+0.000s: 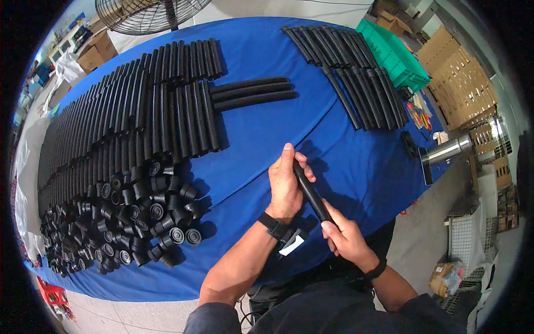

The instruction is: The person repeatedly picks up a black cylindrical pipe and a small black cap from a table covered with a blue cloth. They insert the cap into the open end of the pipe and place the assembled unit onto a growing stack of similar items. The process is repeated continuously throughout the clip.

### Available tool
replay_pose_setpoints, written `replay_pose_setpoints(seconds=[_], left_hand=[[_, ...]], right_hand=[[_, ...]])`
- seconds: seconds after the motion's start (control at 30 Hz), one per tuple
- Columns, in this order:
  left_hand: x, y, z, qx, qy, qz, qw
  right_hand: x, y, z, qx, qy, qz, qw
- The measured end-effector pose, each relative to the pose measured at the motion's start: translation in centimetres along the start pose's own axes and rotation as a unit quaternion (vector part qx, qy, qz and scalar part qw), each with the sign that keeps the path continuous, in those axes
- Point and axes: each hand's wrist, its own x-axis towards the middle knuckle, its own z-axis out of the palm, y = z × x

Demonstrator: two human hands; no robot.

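A: What are you holding, and where?
B: My left hand (pixel 285 188) is gripping the far end of a black tube (pixel 313 196); my right hand (pixel 347 240) is clasping the near end; the tube is slanting above the blue cloth (pixel 247 150); black caps (pixel 133 214) are lying heaped to the left.

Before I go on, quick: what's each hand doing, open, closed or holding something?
Left hand: closed around the far end of a black tube.
Right hand: closed on the same tube, nearer the body.
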Motion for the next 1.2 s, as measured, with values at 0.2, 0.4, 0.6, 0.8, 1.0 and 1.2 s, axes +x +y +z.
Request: replay_pose_setpoints(seconds=[0.2,0.4,0.6,0.8,1.0,1.2], left_hand=[[0.2,0.0,-0.1,-0.003,-0.032,-0.02,0.999],[1.4,1.2,-0.5,-0.139,-0.021,-0.094,0.986],[0.9,0.9,-0.8,-0.121,-0.06,-0.09,0.987],[0.6,0.4,-0.9,-0.11,-0.023,-0.075,0.991],[0.5,0.1,-0.7,-0.103,0.0,-0.057,0.993],[0.8,0.1,-1.2,-0.105,-0.021,-0.053,0.993]], right_hand=[[-0.1,0.0,-0.5,-0.073,0.024,-0.048,0.996],[0.2,3.0,-2.7,-0.145,0.026,-0.214,0.966],[-0.7,0.8,-2.1,0.139,-0.112,0.039,0.983],[-0.8,0.5,-1.0,-0.056,-0.049,-0.004,0.997],[-0.6,0.8,-1.1,-0.129,-0.028,-0.069,0.989],[-0.5,0.8,-1.0,-0.171,0.005,-0.122,0.978]])
